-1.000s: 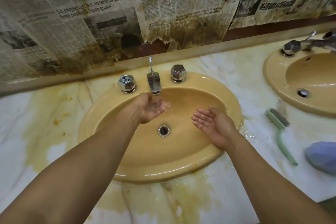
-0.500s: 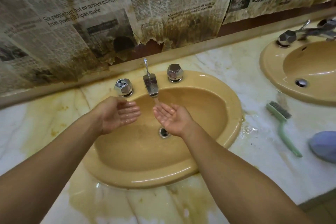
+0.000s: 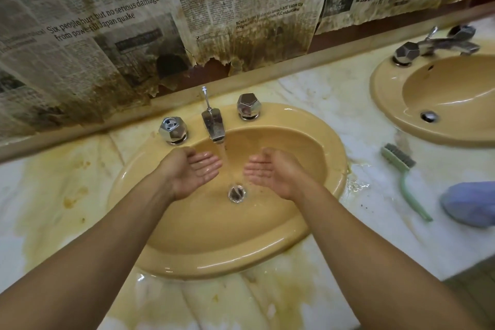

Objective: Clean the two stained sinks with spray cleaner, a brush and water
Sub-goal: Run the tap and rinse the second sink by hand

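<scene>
Both hands are open, palms up, over the near sink. The left hand and right hand hold nothing. Water runs from the tap between them. The brush lies on the surface, between this sink and the far sink.

The near sink sat in the bench, the second sink to its right. Between them lay the brush, a cloth just right of it (partly cut off). The left hand and right hand were over the near basin, either side of the tap.
</scene>
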`<state>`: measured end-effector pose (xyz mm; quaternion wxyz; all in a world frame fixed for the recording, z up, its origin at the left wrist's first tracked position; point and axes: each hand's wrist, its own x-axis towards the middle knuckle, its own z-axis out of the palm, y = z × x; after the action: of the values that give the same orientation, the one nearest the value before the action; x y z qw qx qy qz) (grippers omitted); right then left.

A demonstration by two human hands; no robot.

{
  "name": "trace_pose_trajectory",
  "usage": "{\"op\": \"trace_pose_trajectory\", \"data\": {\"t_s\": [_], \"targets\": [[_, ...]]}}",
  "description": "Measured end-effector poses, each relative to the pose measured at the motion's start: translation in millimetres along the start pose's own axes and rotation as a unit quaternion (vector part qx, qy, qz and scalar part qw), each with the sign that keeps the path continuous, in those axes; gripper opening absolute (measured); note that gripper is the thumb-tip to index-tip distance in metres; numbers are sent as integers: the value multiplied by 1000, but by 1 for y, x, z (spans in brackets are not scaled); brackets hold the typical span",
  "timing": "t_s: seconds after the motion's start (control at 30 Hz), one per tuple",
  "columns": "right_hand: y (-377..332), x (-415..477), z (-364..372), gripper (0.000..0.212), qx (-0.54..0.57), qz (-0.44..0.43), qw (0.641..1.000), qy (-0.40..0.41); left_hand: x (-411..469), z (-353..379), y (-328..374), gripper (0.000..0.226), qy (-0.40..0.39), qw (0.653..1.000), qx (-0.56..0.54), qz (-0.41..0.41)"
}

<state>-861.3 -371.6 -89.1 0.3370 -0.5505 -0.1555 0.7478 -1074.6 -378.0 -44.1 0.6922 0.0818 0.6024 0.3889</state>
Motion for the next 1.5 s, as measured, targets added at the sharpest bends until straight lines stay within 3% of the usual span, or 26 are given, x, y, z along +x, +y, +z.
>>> {"op": "trace_pose_trajectory", "data": {"t_s": [0.17,0.4,0.5,0.57,0.6,0.63,0.67,0.7,0.73,0.83,0.93,1.0,1.1,1.2,1.27,1.37,1.43,1.5], "targets": [[-2,-6,-58,48,207,-2,978,16,6,35,4,47,-2,999,-21,-30],[9,-22,-52,41,229,-1,972,-45,13,41,3,46,-8,996,-68,-53],[8,-35,-57,40,150,-68,986,-20,-2,41,2,34,-24,993,-92,-65],[11,-43,-70,40,-78,-195,977,47,-22,45,-8,29,-36,995,-70,-62],[16,-46,-81,41,-260,-285,919,84,-33,49,-18,30,-46,996,-32,-65],[22,-47,-93,43,-446,-370,808,107,-45,54,-28,33,-59,996,14,-70],[32,-47,-105,47,-588,-431,675,115,-55,60,-38,37,-71,993,63,-76],[41,-50,-110,50,-675,-460,564,119,-64,65,-47,42,-79,988,107,-84],[48,-53,-107,52,-728,-452,501,123,-71,69,-54,45,-83,983,140,-88],[63,-62,-68,63,-813,-356,453,86,-82,69,-59,47,-66,976,195,-75],[71,-65,-53,63,-805,-353,476,18,-83,54,-56,47,-36,972,223,-55],[68,-64,-74,62,-781,-407,473,9,-83,41,-51,46,-11,975,218,-44],[71,-56,-113,45,-712,-532,448,97,-77,20,-41,44,29,987,158,-25],[89,-56,-94,39,-698,-507,475,172,-56,9,-33,41,60,995,80,-4],[107,-58,-71,41,-713,-490,468,179,-39,15,-28,39,57,998,19,-3],[107,-55,-70,41,-712,-516,456,142,-13,40,-24,41,32,999,-37,-24],[92,-51,-86,46,-729,-529,427,83,1,57,-22,43,24,997,-49,-46],[70,-49,-98,53,-748,-507,425,57,13,65,-20,40,21,996,-66,-62]]}}
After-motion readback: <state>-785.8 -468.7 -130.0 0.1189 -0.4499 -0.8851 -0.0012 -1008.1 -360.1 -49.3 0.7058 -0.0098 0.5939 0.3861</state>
